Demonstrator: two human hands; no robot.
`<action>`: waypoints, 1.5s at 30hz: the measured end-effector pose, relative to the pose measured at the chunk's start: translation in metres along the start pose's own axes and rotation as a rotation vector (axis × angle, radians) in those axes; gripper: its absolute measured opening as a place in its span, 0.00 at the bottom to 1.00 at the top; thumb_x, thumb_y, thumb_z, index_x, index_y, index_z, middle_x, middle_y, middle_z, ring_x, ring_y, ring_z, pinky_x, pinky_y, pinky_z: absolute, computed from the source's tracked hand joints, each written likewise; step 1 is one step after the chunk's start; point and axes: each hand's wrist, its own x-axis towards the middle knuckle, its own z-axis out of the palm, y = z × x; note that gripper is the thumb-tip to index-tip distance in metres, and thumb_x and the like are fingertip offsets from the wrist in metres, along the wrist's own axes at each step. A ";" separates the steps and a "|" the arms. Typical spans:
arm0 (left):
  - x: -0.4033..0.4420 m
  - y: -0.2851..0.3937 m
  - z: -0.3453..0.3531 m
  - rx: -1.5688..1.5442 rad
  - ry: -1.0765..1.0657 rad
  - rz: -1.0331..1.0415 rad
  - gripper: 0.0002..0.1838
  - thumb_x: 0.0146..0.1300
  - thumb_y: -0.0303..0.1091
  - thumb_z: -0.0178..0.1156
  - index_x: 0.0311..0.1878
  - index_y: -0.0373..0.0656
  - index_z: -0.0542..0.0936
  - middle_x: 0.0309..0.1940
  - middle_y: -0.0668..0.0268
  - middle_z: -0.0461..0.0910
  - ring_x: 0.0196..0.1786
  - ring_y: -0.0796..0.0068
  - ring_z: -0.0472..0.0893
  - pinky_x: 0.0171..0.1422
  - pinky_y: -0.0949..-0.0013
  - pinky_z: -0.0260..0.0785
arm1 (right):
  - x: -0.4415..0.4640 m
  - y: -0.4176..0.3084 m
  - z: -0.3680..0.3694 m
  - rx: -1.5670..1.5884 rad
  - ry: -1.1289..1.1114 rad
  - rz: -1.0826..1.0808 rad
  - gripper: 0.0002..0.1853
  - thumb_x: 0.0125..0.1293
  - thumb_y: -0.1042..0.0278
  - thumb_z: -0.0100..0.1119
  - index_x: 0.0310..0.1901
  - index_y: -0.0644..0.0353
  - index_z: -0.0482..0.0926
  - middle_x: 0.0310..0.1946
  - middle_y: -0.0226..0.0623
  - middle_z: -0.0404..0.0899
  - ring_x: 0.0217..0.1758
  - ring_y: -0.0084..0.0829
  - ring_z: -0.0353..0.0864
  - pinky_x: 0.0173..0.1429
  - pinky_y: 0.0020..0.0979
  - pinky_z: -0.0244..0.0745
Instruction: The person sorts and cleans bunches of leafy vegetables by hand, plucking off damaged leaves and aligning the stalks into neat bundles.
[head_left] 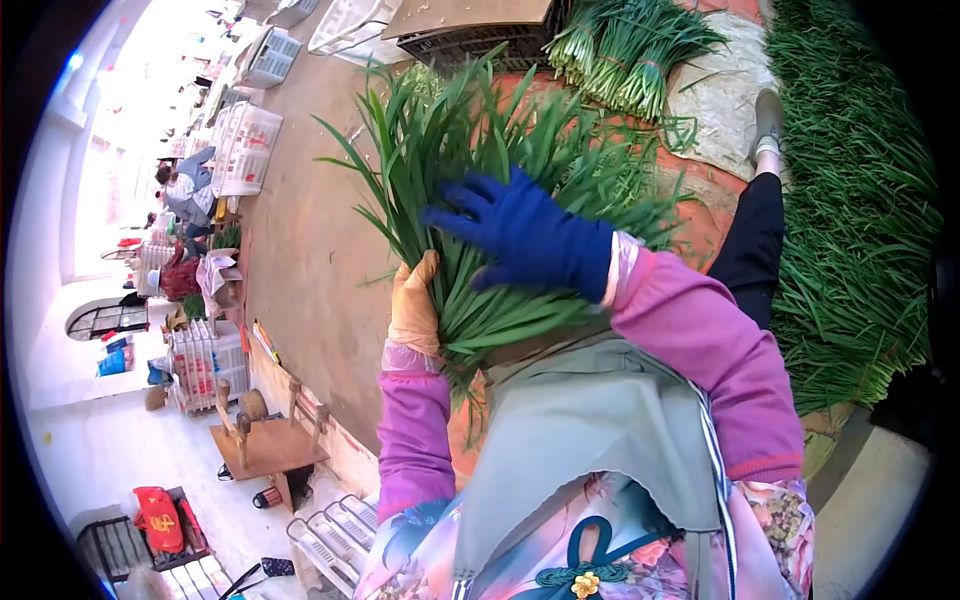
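Observation:
My left hand point(415, 305), in a tan glove, is closed around the near side of a bunch of garlic chives point(425, 180), whose long flat leaves fan out away from me. Over the same leaves lies my right hand point(530, 235) in a dark blue glove, its fingers stretched apart and a little blurred. More loose leaves point(530, 310) spread beneath both hands, over my grey-green apron point(600, 410). The leaves hide the tips of my left fingers.
Tied bundles of chives point(640, 60) lie on the floor ahead, near a dark crate point(480, 40) with a board on top. A large heap of chives point(850, 200) fills the right side. White baskets point(245, 150), a wooden chair point(268, 445) and another person point(190, 190) are at left.

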 end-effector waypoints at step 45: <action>0.032 -0.044 -0.083 0.394 -0.205 0.194 0.15 0.58 0.30 0.61 0.47 0.36 0.77 0.40 0.68 0.79 0.39 0.77 0.77 0.46 0.72 0.70 | -0.036 -0.023 -0.091 0.445 -0.031 0.114 0.22 0.51 0.48 0.63 0.43 0.52 0.74 0.13 0.35 0.70 0.16 0.38 0.73 0.19 0.37 0.63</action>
